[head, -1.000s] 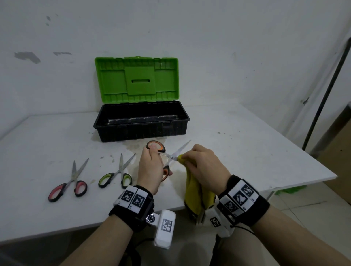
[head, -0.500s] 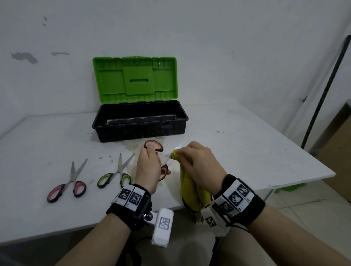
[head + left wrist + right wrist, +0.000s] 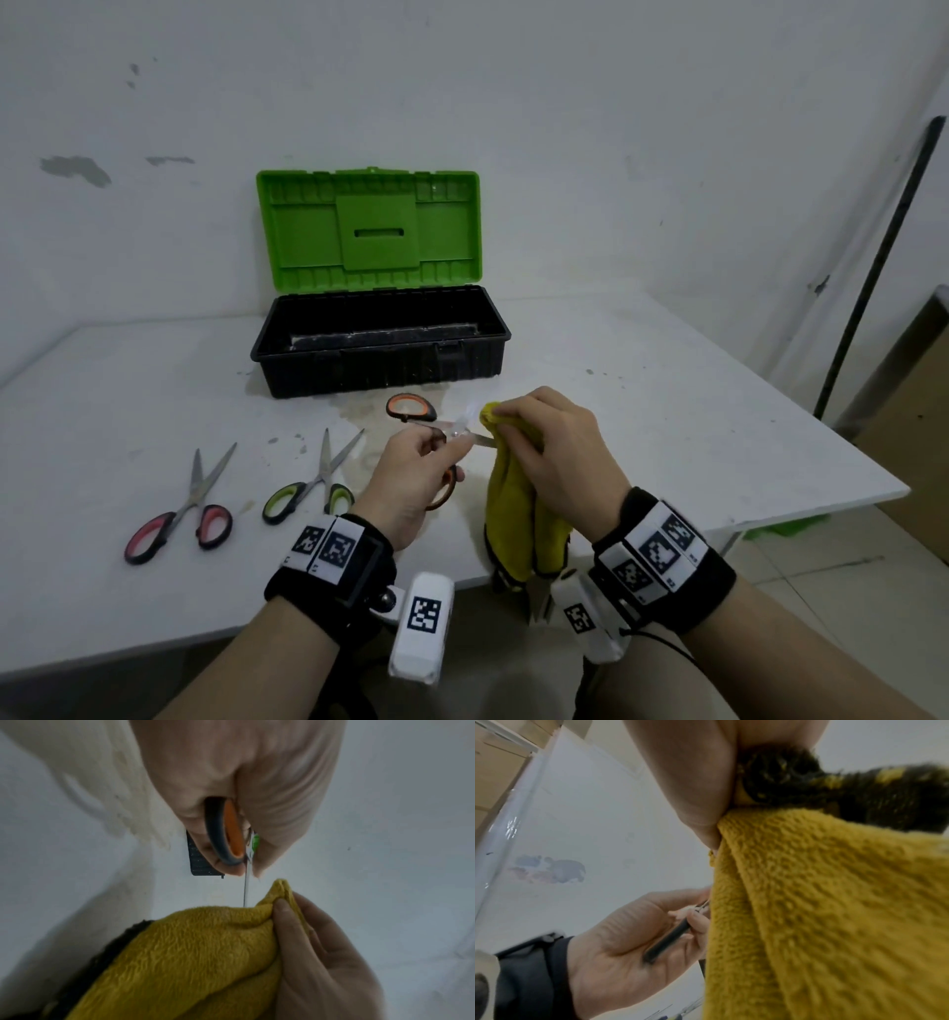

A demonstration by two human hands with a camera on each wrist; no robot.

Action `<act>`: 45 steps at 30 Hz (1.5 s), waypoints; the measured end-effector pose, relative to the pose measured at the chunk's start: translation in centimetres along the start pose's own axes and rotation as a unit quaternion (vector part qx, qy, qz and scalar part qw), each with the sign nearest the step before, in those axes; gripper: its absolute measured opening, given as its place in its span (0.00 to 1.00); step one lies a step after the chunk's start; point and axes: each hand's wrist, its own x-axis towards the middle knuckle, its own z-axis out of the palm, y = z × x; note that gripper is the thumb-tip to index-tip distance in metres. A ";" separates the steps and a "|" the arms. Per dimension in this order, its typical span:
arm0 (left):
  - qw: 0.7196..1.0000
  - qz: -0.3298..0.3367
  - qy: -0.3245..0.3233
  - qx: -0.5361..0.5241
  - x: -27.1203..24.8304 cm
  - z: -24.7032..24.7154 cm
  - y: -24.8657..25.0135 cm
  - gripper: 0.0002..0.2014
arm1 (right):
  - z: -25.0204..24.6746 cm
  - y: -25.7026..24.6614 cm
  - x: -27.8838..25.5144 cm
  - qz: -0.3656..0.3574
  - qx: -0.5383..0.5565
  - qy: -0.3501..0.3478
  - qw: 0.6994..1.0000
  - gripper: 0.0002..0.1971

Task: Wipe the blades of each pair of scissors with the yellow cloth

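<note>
Dim, even light (soft shadows) — blurred wrist views

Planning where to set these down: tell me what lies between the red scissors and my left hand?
The green scissors lie on the table between the red scissors and left hand, seen in the head view.

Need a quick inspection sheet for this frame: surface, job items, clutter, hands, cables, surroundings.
Surface: white table, stained patch in front of the toolbox.
Job's things: orange-handled scissors held above the table, blades open, one blade going into the yellow cloth; green-handled scissors and red-handled scissors lie open on the table at the left.
Clutter: black toolbox, green lid up; contents not clear.
Grippers: left hand grips the orange-handled scissors; right hand pinches the cloth around the blade.
Cables: thin black lead by the right wrist camera.
Surroundings: scuffed white wall, dark pole at the right, tiled floor.
</note>
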 end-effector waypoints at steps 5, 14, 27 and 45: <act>0.998 -0.018 -0.010 0.055 0.0 -0.7 0.1 0.08 | -0.6 0.5 -0.1 -0.001 -0.005 0.019 1.000 0.07; 0.992 0.001 -0.015 0.127 0.4 -1.5 0.7 0.06 | -0.8 0.8 -0.2 0.002 -0.003 0.022 1.000 0.08; 0.988 0.035 0.021 0.150 1.0 -3.1 1.3 0.19 | -1.2 1.9 -0.4 0.021 -0.008 0.025 0.999 0.08; 0.976 0.039 0.020 0.211 1.0 -3.2 1.0 0.10 | -0.1 1.9 -0.7 0.043 -0.012 -0.054 0.998 0.08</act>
